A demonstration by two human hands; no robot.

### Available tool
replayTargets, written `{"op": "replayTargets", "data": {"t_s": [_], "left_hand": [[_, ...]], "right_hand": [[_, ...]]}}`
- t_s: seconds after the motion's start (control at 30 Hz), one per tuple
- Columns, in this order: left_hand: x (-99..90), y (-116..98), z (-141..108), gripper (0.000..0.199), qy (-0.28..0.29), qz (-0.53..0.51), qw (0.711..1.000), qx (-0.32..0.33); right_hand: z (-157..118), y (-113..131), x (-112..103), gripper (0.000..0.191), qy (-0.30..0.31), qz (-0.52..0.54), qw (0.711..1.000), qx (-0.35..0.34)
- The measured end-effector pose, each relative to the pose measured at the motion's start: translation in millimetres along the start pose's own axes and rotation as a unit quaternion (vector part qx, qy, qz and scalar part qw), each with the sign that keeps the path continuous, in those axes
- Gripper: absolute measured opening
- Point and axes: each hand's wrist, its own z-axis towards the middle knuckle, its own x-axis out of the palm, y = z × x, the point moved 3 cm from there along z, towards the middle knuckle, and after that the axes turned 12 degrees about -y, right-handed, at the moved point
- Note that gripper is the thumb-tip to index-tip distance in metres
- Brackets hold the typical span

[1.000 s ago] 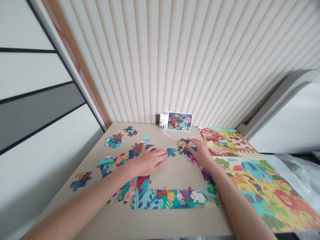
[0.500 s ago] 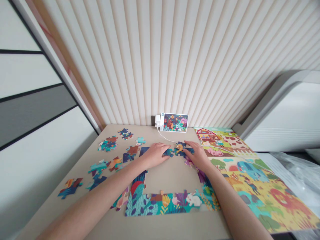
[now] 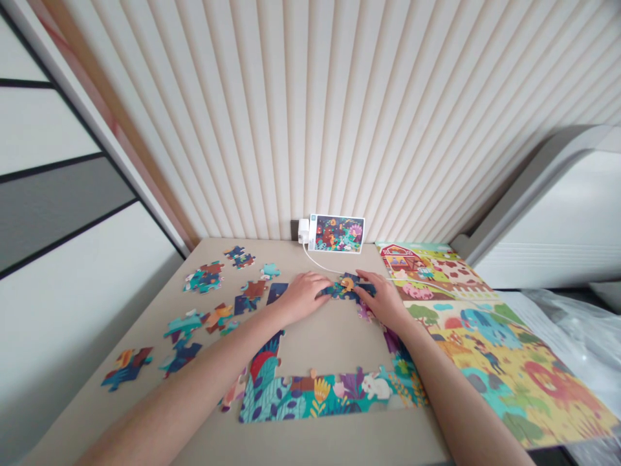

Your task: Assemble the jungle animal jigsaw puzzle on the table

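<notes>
Beige tabletop (image 3: 330, 343) | jigsaw pieces (image 3: 347, 288) | left hand (image 3: 303, 299), right hand (image 3: 381, 299): open, fingertips on pieces

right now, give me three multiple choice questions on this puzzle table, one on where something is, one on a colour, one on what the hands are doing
1. Where is the small picture?
A. at the far edge of the table, beside a white plug
B. at the near edge of the table
C. on the floor

2. What colour is the rabbit on the puzzle strip?
A. red
B. black
C. white

3. How do the hands stand?
A. both are lifted off the table
B. the left hand and right hand both rest on the dark blue pieces
C. only one hand is in view

Answers:
1. A, it stands by the wall next to the plug.
2. C, its fur shows pale against the leaves.
3. B, the fingers of both hands meet on those pieces.
</notes>
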Motion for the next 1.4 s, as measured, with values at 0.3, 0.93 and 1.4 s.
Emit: {"op": "replayTargets", "data": {"t_s": [0.3,0.93,1.4], "left_hand": [[-4.3,-1,-1,0.021,0.009,0.031,0.999,0.027],[-7.1,-13,-1,0.024,0.033,0.119,0.986,0.108],[-14.2,-4,-6,0.039,-0.01,0.011,0.999,0.037]], "right_hand": [[1,0,-4,0.044,-0.016,-0.011,1.0,-0.005],[0,2,-4,0.044,-0.026,-0.025,0.999,-0.015],[0,7,-9,0.044,-0.021,-0.022,0.999,-0.012]]}}
